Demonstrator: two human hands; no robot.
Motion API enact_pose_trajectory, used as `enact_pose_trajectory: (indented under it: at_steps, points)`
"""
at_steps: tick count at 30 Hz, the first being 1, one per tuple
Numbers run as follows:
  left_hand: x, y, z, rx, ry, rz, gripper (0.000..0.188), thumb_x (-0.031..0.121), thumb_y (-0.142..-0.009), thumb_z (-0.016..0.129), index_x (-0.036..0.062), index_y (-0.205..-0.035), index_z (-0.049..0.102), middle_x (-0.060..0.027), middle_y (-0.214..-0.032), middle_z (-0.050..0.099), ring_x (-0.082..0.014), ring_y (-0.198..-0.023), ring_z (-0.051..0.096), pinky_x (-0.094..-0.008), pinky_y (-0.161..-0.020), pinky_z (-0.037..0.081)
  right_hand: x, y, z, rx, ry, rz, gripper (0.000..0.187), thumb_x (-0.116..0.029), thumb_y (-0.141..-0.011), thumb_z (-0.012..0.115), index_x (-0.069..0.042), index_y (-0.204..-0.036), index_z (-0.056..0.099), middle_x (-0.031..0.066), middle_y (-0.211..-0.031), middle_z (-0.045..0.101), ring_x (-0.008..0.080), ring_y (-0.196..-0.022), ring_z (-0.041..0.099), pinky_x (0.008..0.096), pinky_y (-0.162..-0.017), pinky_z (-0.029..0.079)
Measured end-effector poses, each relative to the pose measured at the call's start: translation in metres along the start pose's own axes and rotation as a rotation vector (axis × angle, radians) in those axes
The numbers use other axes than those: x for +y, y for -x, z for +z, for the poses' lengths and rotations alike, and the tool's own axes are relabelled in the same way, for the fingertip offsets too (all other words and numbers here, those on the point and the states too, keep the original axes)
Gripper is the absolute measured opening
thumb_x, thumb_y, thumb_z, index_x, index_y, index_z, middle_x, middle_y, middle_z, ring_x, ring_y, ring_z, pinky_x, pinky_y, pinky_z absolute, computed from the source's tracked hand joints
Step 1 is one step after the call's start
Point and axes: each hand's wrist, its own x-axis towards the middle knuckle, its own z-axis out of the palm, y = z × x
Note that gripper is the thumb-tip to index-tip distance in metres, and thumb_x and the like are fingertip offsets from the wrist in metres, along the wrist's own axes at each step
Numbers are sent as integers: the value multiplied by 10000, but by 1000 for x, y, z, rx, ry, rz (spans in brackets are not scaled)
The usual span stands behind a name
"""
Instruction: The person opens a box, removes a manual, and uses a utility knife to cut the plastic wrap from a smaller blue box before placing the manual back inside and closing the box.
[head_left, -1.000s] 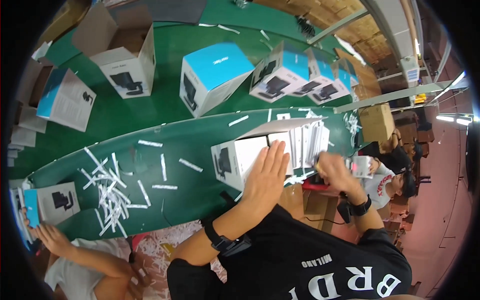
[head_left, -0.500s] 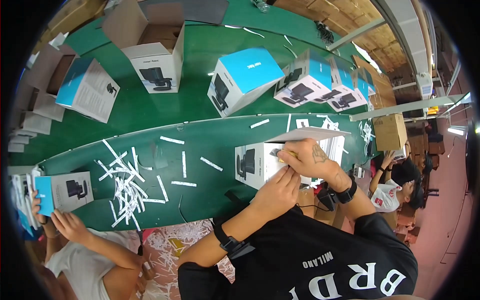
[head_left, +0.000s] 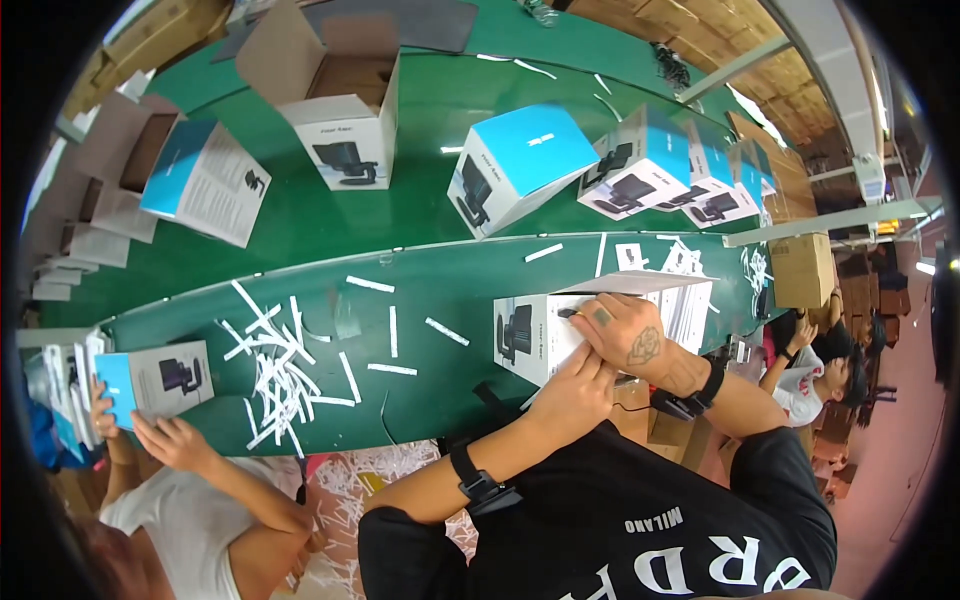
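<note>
In front of me on the green table is a white carton [head_left: 514, 338] with a picture of a dark desk microphone on its side. Its flap [head_left: 630, 284] stands raised behind my hands. My right hand [head_left: 625, 335] is closed over the carton's top, and a small dark tip [head_left: 568, 312] sticks out from under its fingers; the rest of that thing is hidden. My left hand [head_left: 578, 398] has its fingertips pressed together at the carton's near edge, right below my right hand. What the left fingers pinch, if anything, does not show.
White paper strips [head_left: 285, 385] lie heaped at the left. Along the green conveyor [head_left: 425, 190] behind stand closed blue-topped cartons [head_left: 540, 150] and an open carton [head_left: 350, 140]. At far left, a co-worker's hands [head_left: 170, 440] hold a blue-and-white carton [head_left: 165, 380]. Another person [head_left: 810, 380] is at the right.
The whole view has shifted a little, so things appear farther right. My right hand has turned over the carton top, covering a yellow part that showed earlier. My left hand stays beside it.
</note>
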Motion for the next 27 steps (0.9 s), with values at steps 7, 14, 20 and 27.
enact_pose_trajectory:
  at_steps: [7, 14, 20, 27]
  points:
    - [9, 5, 4, 19, 15, -25, 412, 159, -808, 621, -40, -1159, 709, -133, -1055, 698, -273, -1066, 653, -408, -1041, 467, -19, -17, -3, 93, -127, 25, 385, -388, -885, 725, -11, -825, 673, 141, -826, 705, 337, -682, 681, 435, -597, 539]
    - [11, 11, 3, -69, 31, -15, 379, 133, -816, 623, -43, -1142, 700, -125, -1033, 688, -275, -1025, 652, -395, -953, 497, -25, -18, 9, -12, -183, 132, 414, -444, -838, 715, -33, -882, 684, 168, -777, 696, 379, -677, 681, 475, -638, 549]
    - [20, -6, 8, 69, -42, 29, 328, 123, -816, 627, -38, -1086, 719, -130, -1061, 693, -281, -1035, 650, -395, -971, 497, -10, -2, 12, 124, -297, 168, 299, -317, -824, 687, -54, -964, 683, 170, -779, 690, 398, -711, 680, 485, -677, 552]
    - [23, 0, 5, 50, 71, -40, 303, 136, -790, 725, -28, -1044, 720, -154, -1013, 688, -327, -1008, 641, -425, -936, 502, -36, -1, 9, 162, -481, 326, 292, -268, -839, 679, -50, -1031, 656, 196, -926, 701, 391, -869, 694, 487, -761, 555]
